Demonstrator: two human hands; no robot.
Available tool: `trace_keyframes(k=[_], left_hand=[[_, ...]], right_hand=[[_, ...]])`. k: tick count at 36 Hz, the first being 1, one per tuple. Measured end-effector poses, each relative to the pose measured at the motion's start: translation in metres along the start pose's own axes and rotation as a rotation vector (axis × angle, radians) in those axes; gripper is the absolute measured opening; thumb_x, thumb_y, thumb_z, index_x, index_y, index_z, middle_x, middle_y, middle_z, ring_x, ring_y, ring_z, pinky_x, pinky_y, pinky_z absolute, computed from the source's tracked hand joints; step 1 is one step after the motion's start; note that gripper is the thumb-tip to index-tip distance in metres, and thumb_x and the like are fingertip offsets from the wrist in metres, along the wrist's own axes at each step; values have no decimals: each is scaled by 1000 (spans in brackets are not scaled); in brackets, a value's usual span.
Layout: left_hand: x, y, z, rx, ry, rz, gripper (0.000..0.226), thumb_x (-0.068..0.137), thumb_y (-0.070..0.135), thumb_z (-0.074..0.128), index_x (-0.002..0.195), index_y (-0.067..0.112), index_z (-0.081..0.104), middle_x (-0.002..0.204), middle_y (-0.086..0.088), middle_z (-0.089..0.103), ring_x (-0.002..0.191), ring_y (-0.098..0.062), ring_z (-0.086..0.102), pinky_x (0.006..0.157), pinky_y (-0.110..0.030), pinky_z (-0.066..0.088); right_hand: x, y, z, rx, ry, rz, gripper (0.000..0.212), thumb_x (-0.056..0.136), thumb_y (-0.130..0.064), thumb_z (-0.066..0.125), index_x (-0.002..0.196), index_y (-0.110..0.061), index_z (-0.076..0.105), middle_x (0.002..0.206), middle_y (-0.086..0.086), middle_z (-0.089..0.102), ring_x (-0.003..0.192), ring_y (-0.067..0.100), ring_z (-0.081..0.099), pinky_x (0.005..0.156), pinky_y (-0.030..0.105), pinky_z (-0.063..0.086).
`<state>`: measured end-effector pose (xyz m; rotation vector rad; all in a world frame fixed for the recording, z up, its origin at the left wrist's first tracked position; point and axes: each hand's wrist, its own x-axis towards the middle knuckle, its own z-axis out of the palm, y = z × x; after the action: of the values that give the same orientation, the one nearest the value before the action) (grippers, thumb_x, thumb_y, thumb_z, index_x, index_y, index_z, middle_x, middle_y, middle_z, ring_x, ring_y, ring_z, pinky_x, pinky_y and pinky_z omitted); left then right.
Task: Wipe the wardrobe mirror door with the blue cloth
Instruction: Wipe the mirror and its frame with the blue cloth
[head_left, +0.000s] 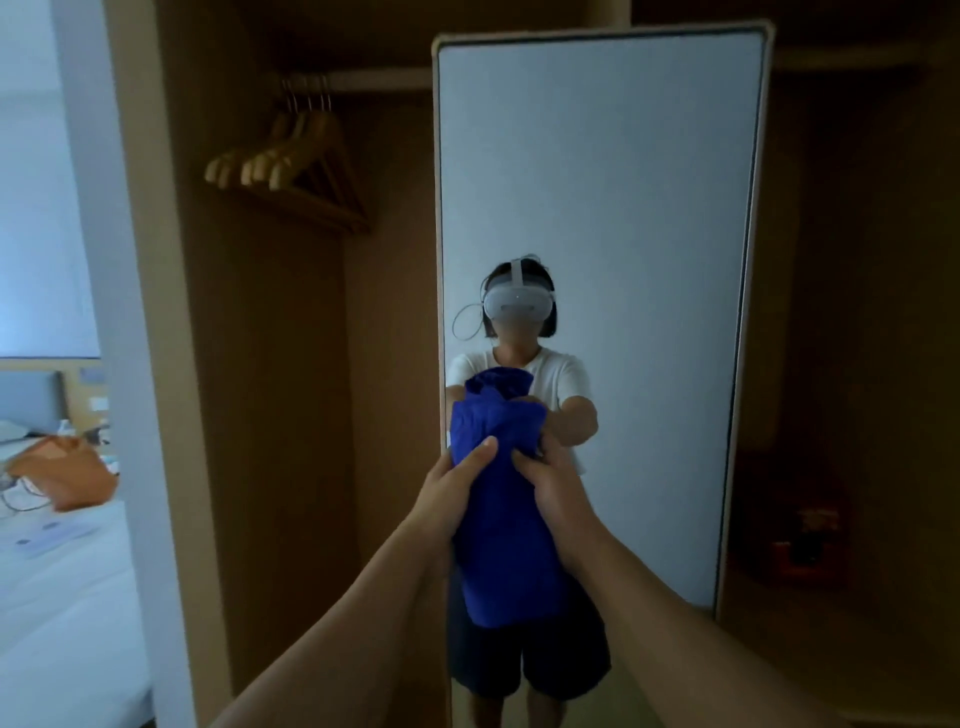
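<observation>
The tall wardrobe mirror door (613, 182) stands straight ahead in a pale wooden frame, showing the reflection of a person in a white top. A bunched blue cloth (501, 519) hangs in front of its lower left part, near the left frame edge. My left hand (457, 480) grips the cloth's left side with the thumb on top. My right hand (548, 480) grips its right side at the same height. The cloth's top sits close to the glass; whether it touches cannot be told.
Left of the mirror is an open wardrobe bay with several wooden hangers (291, 166) on a rail. A bed (57, 597) with white sheets and an orange bag (67, 478) lies at far left. Dark wooden shelving with a reddish object (810, 540) stands at right.
</observation>
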<state>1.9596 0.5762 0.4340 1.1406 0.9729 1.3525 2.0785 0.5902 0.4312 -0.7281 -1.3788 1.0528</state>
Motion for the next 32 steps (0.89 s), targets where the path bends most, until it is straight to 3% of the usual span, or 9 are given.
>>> trace_keyframes(k=[7,11,14,17,22,24,28,30,32], left_hand=[[0,54,20,-78,76,51,17,87,22,62,103,28,63,98,-4,70,90,-24,65,58,-31,49],[-1,78,33,-136,16,4,28,89,26,57,117,22,60,109,-10,68,97,-29,64,62,-36,49],[-5,88,46,-247,-84,1,37,90,39,52,120,19,61,114,-10,67,103,-27,61,71,-38,46],[-6,98,57,-379,-163,40,58,88,60,42,130,21,55,129,-9,58,118,-25,53,89,-38,40],[9,123,52,-111,-209,205,70,86,71,18,111,22,62,108,0,69,101,-13,61,83,-29,46],[17,137,50,-43,-98,291,60,92,65,19,108,23,58,98,6,65,90,-8,59,82,-27,46],[38,165,43,-70,276,557,40,100,40,34,93,14,65,67,10,66,56,3,61,47,-11,47],[52,174,37,8,373,636,32,99,34,39,99,15,65,78,10,67,73,3,64,60,-14,50],[66,180,33,42,396,634,28,98,31,43,109,16,63,96,1,66,94,-13,63,83,-33,52]], right_hand=[[13,-54,-7,-814,313,-456,53,90,-21,60,140,-18,41,133,1,51,119,16,50,94,25,41],[22,-69,0,-692,14,-315,73,90,-50,50,150,-31,14,155,-3,25,139,16,28,112,40,29],[30,-81,5,-592,-22,-217,98,76,-68,53,149,-36,-5,158,-6,12,143,20,20,112,51,26],[39,-95,4,-603,5,-246,104,74,-64,61,150,-33,-3,156,-4,19,140,21,27,111,49,30],[54,-121,-3,-743,96,-375,89,85,-41,63,151,-29,4,150,1,35,133,25,39,108,42,35],[60,-135,-3,-739,149,-448,87,86,-34,63,150,-28,5,147,1,39,128,23,45,100,34,38],[78,-171,3,-821,241,-605,73,88,-28,63,145,-21,17,143,2,41,116,22,53,88,31,44],[88,-188,8,-908,291,-655,67,90,-31,60,144,-18,22,150,1,27,121,25,50,91,32,44],[99,-203,12,-1004,353,-695,63,92,-34,57,144,-19,25,154,2,16,120,26,52,89,30,46]])
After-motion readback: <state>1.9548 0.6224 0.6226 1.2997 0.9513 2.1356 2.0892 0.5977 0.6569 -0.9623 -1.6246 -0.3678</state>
